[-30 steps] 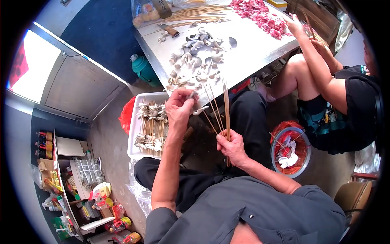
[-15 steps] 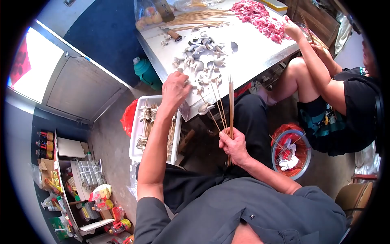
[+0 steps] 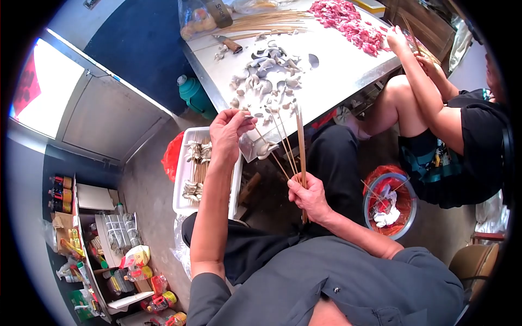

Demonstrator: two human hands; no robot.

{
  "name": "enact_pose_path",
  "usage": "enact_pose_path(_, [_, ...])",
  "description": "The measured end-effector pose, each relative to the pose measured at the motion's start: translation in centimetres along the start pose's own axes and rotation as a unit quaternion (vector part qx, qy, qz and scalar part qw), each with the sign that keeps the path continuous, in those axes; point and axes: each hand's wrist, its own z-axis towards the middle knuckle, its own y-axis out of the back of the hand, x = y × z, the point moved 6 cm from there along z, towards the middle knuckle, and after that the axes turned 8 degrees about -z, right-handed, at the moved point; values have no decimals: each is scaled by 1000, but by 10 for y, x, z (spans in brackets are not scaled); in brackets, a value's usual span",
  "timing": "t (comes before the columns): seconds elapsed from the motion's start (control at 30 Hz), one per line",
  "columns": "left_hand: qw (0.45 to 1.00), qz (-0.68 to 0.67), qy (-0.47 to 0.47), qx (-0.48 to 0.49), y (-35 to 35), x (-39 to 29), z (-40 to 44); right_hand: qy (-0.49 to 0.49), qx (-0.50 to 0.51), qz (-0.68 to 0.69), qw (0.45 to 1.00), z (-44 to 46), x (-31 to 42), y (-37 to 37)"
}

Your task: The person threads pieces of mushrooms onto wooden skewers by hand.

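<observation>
My right hand (image 3: 309,196) is closed around a bundle of thin bamboo skewers (image 3: 302,146), with several fanned out to the left. On the leftmost skewer sits a grey-white mushroom piece (image 3: 265,150), partway along. My left hand (image 3: 228,132) pinches another small mushroom piece (image 3: 248,116) at that skewer's tip, just off the table corner; the fingers partly hide it. Beyond my hands, a loose pile of torn mushrooms (image 3: 263,81), oyster mushrooms by their look, lies on the white table (image 3: 331,81).
A white tray (image 3: 178,187) of filled mushroom skewers stands below my left forearm. A knife (image 3: 231,44), loose skewers (image 3: 266,24) and chopped meat (image 3: 348,27) lie farther back. At right, a co-worker (image 3: 435,108) holds skewers near the meat. A lined bin (image 3: 414,209) stands beside my leg.
My left hand has lifted from the mushroom pile with a piece and come to the skewer tip. My right hand and its skewers have shifted slightly left.
</observation>
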Motion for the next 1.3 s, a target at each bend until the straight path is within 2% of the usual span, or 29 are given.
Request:
enact_pose_path(0.07, [992,-98,68,-43,0,10,-10,0,7,3,1000,0,-1,-2])
enact_pose_path(0.1, [990,-115,73,-46,1,12,-14,0,7,3,1000,-1,-2,-2])
enact_pose_path(0.33, [990,-131,34,-35,1,14,-25,-9,7,-7,1000,-4,-3,1])
enact_pose_path(0.4, [994,-106,-5,-17,0,11,-25,-6,12,-13,1000,-5,-3,-1])
enact_pose_path(0.63, [996,-86,-5,-20,4,10,-35,-13,10,-23,1000,-6,-5,-1])
enact_pose_path(0.73, [999,-37,16,-33,2,7,-43,-10,4,-16,1000,-6,-5,1])
enact_pose_path(0.8, [996,58,44,42,-12,4,-53,-3,1,-7,1000,-5,-3,2])
enact_pose_path(0.93, [988,120,66,76,-26,-4,-47,9,-8,6,1000,-1,1,5])
enact_pose_path(1.0, [979,195,-32,56,-23,-15,-17,14,-14,2,1000,1,3,8])
enact_pose_path(1.07, [961,265,-76,17,-22,-20,16,9,-18,21,1000,4,6,12])
enact_pose_path(1.17, [894,414,-162,55,-44,-21,59,11,-25,21,999,3,6,16])
enact_pose_path(1.2, [894,413,-163,59,-47,-17,72,13,-28,22,999,2,6,17])
enact_pose_path(1.27, [811,501,-259,154,-71,-12,86,4,-31,21,999,0,3,19])
enact_pose_path(1.3, [803,507,-257,181,-76,-7,92,-1,-33,23,999,-1,1,21])
